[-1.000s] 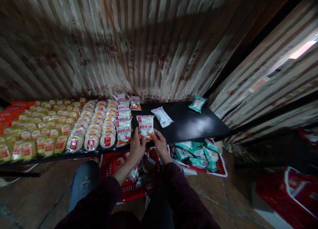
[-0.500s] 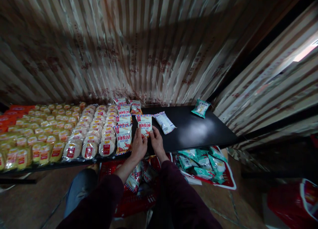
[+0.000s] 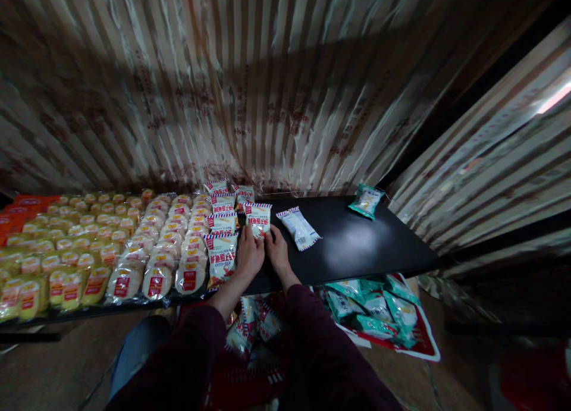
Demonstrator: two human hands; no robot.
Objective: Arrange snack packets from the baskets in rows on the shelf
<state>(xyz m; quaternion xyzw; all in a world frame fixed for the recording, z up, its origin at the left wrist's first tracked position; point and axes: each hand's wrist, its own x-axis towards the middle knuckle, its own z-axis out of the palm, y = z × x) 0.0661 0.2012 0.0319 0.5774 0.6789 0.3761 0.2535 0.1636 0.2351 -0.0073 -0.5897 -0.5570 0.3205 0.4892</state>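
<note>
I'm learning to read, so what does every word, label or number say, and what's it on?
Nothing reads clearly enough to quote.
Snack bag held by left hand and right hand: red characters, too blurred.
Nearest bag in the row beside it: red characters, blurred.
Pale bag: print too small.
Round cracker packs: red labels, blurred.
Yellow packs: red labels, too small.
Green bags: print blurred.
Orange packs: print blurred.
Striped curtain: reddish marks, too blurred.

Passage over black tabletop [image 3: 343, 259] between face-down snack packet [image 3: 298, 228] and green packet [image 3: 366, 201]; leftward, white packet column [image 3: 222, 255], round-cracker rows [image 3: 156, 274] block.
</note>
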